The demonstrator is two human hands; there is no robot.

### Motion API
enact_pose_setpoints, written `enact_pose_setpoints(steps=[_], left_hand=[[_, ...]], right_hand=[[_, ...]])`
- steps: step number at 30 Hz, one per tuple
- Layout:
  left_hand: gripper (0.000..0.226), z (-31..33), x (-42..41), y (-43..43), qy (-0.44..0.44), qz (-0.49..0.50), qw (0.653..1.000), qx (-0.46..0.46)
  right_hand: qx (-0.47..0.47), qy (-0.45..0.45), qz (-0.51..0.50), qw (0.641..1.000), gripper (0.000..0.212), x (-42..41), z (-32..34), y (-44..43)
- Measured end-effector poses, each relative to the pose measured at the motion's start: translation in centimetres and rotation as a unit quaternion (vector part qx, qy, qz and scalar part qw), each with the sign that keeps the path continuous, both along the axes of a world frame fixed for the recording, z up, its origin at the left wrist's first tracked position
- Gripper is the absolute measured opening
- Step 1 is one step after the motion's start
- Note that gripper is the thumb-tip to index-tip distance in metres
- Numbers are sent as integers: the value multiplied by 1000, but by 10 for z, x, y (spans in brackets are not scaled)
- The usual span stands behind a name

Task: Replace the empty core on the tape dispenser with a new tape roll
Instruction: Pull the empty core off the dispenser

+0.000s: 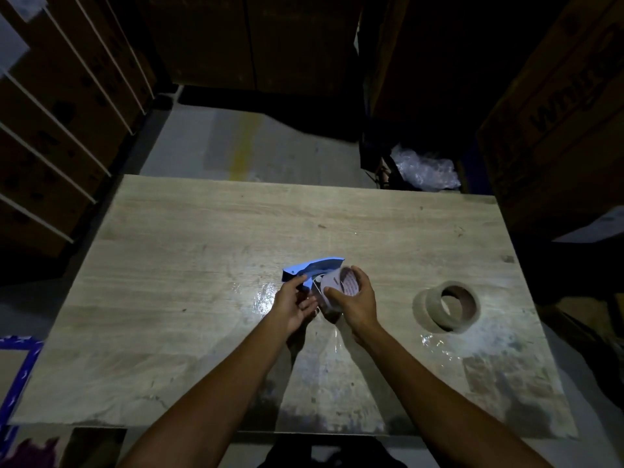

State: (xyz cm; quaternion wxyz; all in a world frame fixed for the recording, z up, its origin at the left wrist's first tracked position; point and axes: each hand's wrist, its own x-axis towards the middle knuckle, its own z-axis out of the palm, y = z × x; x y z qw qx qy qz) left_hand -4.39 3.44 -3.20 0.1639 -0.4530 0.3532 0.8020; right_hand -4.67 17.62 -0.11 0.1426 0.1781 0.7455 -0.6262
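While the left hand (295,304) grips the handle end of the blue tape dispenser (315,266), the right hand (354,298) is wrapped around a pale ring (339,287) sitting at the dispenser's hub; whether that ring is the spent core or the fresh roll cannot be told in this dim light. A good move, to my mind, keeps the ring square to the hub and slides it straight along the axle, without twisting. Right of the dispenser, well apart on the wooden table (189,231), two cardboard-coloured rolls (447,307) lie touching. Beyond the table's far edge sits crumpled plastic wrap (425,170).
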Motion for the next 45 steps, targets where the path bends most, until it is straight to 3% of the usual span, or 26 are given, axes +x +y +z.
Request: enact_pose_setpoints(steps=[6, 10, 15, 22, 27, 37, 45], left_hand=[[38, -3, -1, -7, -4, 4, 1000, -1], [17, 7, 1, -8, -29, 3, 998, -59], [16, 29, 3, -6, -16, 3, 995, -100], [15, 99, 10, 5, 143, -43, 978, -142], [19, 156, 20, 9, 255, -107, 939, -206], [15, 206, 44, -3, 412, -114, 878, -216], [21, 209, 49, -7, 536, -99, 807, -228]], right_hand=[[0, 7, -2, 1000, 77, 2, -4, -4], [-2, 22, -20, 1000, 72, 3, 1, 2], [-31, 57, -38, 997, 63, 4, 18, 8], [-125, 93, 4, 988, 64, 12, 65, 9], [-195, 132, 51, 971, 67, 19, 99, 8], [-130, 248, 184, 942, 79, 28, 150, 11], [-181, 195, 108, 958, 58, 29, 179, 0]])
